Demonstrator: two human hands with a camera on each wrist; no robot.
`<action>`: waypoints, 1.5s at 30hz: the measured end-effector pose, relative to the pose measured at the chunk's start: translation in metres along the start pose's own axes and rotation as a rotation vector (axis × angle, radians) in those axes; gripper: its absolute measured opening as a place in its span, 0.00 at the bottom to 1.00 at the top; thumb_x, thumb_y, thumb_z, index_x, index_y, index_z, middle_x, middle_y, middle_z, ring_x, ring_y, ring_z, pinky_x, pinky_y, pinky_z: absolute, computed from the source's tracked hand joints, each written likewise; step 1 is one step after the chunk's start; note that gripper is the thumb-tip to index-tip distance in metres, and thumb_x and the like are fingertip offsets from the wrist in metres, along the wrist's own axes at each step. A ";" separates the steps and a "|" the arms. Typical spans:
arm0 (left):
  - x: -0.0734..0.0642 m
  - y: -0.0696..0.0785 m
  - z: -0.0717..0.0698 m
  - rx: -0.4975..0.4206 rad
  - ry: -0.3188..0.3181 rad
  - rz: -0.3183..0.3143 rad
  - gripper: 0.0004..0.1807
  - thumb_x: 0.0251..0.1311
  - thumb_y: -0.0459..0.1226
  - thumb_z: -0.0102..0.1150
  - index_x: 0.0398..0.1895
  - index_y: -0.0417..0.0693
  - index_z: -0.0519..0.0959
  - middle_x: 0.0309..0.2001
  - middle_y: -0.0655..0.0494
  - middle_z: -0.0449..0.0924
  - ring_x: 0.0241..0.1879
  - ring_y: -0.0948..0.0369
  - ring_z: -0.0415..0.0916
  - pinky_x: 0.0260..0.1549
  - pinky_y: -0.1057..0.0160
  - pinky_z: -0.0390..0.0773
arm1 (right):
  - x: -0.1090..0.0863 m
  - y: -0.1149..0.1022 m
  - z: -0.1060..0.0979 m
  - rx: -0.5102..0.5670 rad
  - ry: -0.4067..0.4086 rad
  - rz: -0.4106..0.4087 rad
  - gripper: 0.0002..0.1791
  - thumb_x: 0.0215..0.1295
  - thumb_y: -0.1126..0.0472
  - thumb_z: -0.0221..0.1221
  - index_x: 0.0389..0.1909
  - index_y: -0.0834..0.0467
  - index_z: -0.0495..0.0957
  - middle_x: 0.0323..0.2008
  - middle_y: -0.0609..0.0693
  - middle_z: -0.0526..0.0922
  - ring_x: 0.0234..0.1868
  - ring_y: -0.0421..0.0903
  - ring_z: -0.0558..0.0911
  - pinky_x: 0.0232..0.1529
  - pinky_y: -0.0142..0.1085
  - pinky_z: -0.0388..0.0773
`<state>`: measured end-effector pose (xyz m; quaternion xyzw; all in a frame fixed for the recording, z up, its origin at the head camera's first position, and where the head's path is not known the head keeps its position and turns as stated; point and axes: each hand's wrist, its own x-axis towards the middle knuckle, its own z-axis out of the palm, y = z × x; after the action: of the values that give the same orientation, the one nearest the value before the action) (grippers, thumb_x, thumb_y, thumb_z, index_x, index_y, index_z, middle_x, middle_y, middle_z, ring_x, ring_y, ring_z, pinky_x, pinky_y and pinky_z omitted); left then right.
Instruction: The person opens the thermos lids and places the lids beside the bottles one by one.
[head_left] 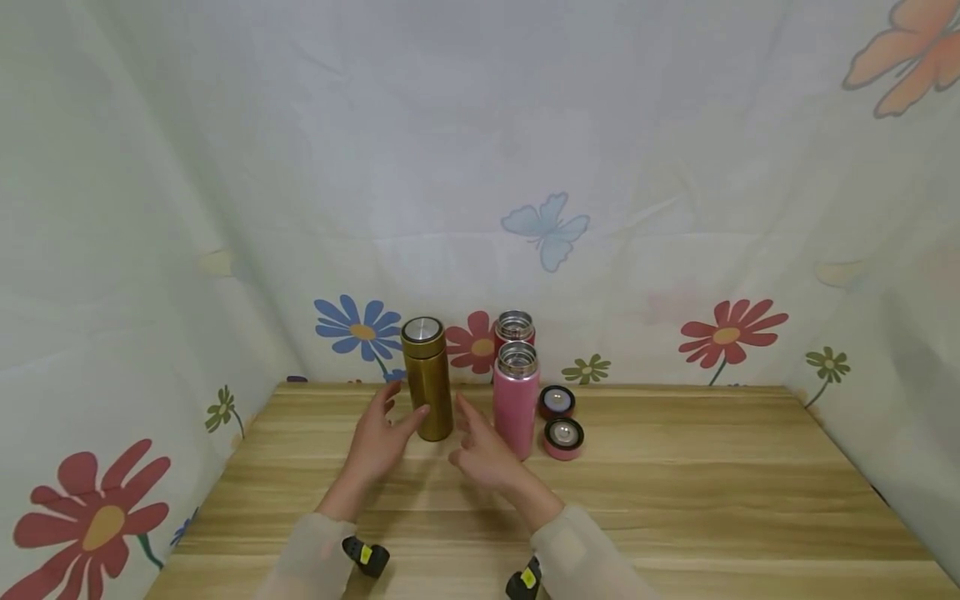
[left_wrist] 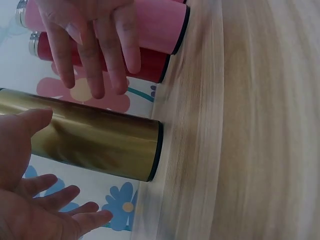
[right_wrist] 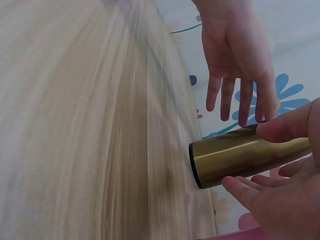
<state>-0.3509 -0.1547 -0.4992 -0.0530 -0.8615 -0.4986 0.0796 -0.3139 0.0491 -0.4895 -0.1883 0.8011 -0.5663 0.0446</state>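
A gold thermos bottle (head_left: 430,392) stands upright near the back of the table, its silver-topped lid on. My left hand (head_left: 380,437) is at its left side with fingers spread and extended, the thumb in front of the bottle. On the other side my right hand (head_left: 483,450) is held with fingers extended, between the gold bottle and a pink thermos bottle (head_left: 515,408). Both hands frame the gold bottle without curling round it, as the left wrist view of the gold bottle (left_wrist: 105,137) shows. The pink bottle stands lidless, its steel mouth showing.
A red thermos bottle (head_left: 504,330), also lidless, stands behind the pink one and is mostly hidden. Two lids lie upside down to their right: a dark red lid (head_left: 557,402) and a pink lid (head_left: 563,450). A flowered curtain (head_left: 637,275) hangs behind the wooden table (head_left: 690,483).
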 end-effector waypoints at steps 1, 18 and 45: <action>0.002 0.000 0.001 -0.006 -0.003 0.004 0.45 0.67 0.56 0.65 0.79 0.47 0.59 0.78 0.42 0.62 0.76 0.37 0.61 0.70 0.36 0.68 | 0.002 0.000 0.000 -0.003 0.001 0.009 0.54 0.57 0.75 0.57 0.84 0.58 0.42 0.81 0.63 0.53 0.77 0.67 0.63 0.74 0.58 0.66; 0.013 0.004 0.018 -0.065 -0.013 0.027 0.45 0.65 0.48 0.70 0.79 0.46 0.58 0.75 0.38 0.65 0.71 0.38 0.69 0.67 0.38 0.72 | 0.019 -0.003 0.006 0.093 -0.002 0.030 0.57 0.54 0.77 0.58 0.84 0.58 0.42 0.83 0.58 0.49 0.78 0.65 0.63 0.75 0.59 0.62; 0.001 0.010 0.016 -0.059 0.095 0.030 0.43 0.57 0.48 0.77 0.74 0.49 0.67 0.70 0.38 0.74 0.63 0.40 0.78 0.60 0.42 0.79 | 0.011 0.000 0.005 0.082 0.004 0.003 0.54 0.56 0.75 0.61 0.83 0.54 0.47 0.82 0.57 0.54 0.77 0.61 0.66 0.74 0.58 0.65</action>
<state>-0.3513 -0.1357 -0.4982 -0.0444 -0.8408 -0.5245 0.1263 -0.3225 0.0410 -0.4895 -0.1839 0.7778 -0.5989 0.0513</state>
